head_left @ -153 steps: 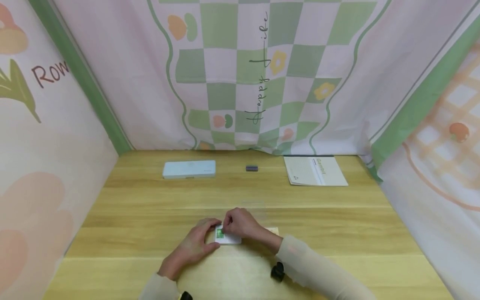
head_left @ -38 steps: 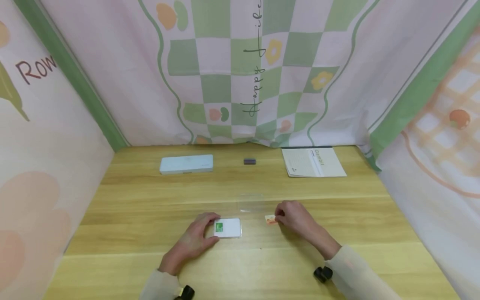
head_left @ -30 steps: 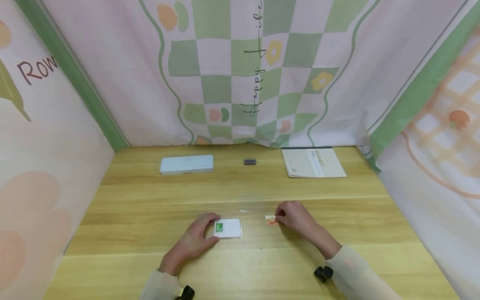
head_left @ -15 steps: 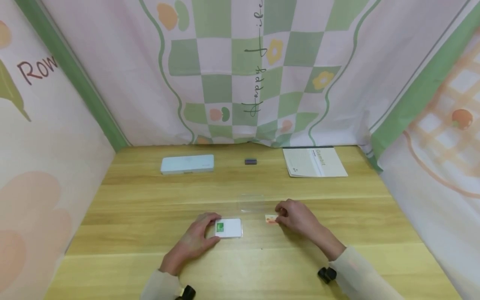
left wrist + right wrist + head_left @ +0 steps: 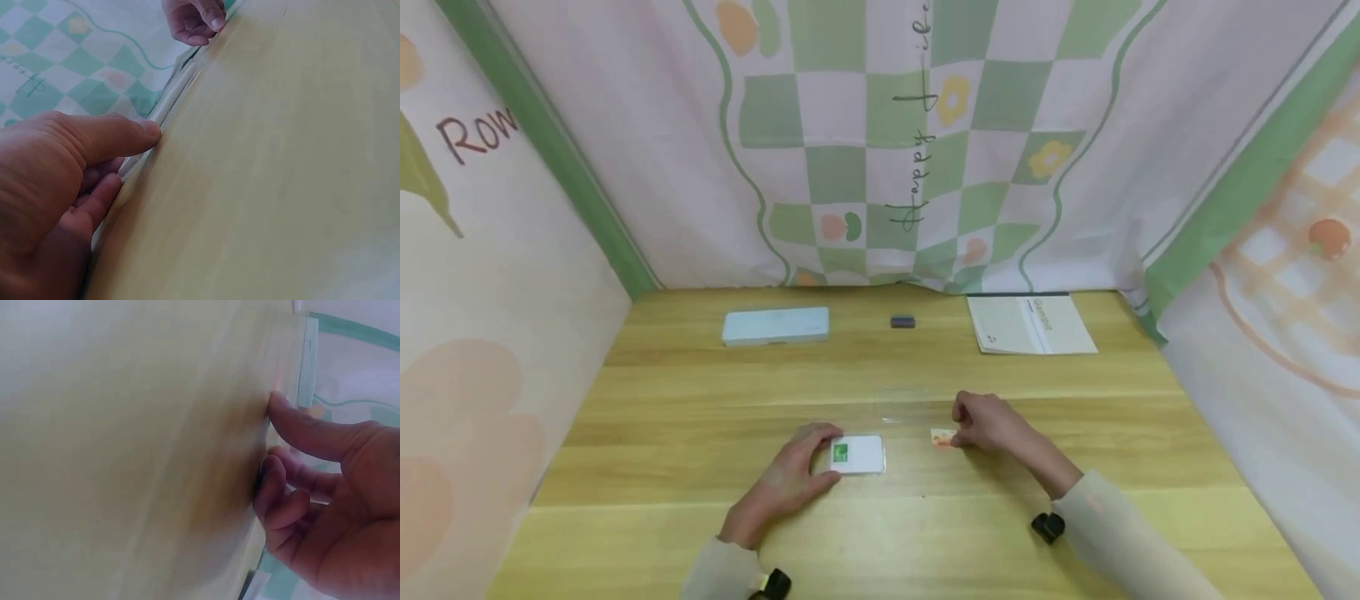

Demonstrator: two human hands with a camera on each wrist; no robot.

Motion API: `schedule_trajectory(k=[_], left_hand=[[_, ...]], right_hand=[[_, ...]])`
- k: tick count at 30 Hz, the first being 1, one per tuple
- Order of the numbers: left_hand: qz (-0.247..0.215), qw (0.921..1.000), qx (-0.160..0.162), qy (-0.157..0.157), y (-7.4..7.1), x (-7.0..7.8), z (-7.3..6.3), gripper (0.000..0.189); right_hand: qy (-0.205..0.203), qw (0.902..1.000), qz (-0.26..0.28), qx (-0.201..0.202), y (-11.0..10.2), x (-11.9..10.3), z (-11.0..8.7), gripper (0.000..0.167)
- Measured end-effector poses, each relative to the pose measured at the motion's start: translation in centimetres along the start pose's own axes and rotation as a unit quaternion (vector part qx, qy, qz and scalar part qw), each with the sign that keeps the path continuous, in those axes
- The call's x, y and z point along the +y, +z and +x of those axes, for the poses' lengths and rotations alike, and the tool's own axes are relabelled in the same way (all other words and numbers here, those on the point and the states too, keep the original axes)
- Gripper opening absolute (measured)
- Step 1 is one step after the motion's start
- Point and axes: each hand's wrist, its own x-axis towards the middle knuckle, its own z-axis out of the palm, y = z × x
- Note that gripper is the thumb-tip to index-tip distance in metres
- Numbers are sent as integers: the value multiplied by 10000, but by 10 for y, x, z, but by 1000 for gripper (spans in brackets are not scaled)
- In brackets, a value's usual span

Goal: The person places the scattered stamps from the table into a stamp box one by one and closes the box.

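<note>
Right hand (image 5: 988,421) has left the white case (image 5: 863,454), where it was 5.1 s ago; its thumb now touches the small orange card (image 5: 942,437), nearer the bench's right edge than the case is, and whether its curled fingers grip I cannot tell. Left hand (image 5: 793,468) holds the white case by its left end, well short of the far edge of the bench (image 5: 700,400). Pressing too flat could make the thin card slide or crease. Its right end is covered, the clear sheet (image 5: 902,406) barely shows, and the bench's near edge is cut off
</note>
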Motion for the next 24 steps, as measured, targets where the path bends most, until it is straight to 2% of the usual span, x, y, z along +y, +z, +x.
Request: schedule_trajectory(k=[6,12,14,24], left_hand=[[32,9999,-100,-102,-1,-1,0,58],[44,10000,-17,-28,-1,-1,1,57],[72,10000,-2,-4,0,-2,1,57],[33,10000,-9,5,-1,0,0,56]], right_hand=[[-614,9963,-231,552,7,-3,-9,26],[-1279,9833,-802,1020,10,-6,-12,7],[-1341,9804,-931,1099,11,-7,-12,3],[-1502,9734,-1132,1307,14,-8,-14,4]])
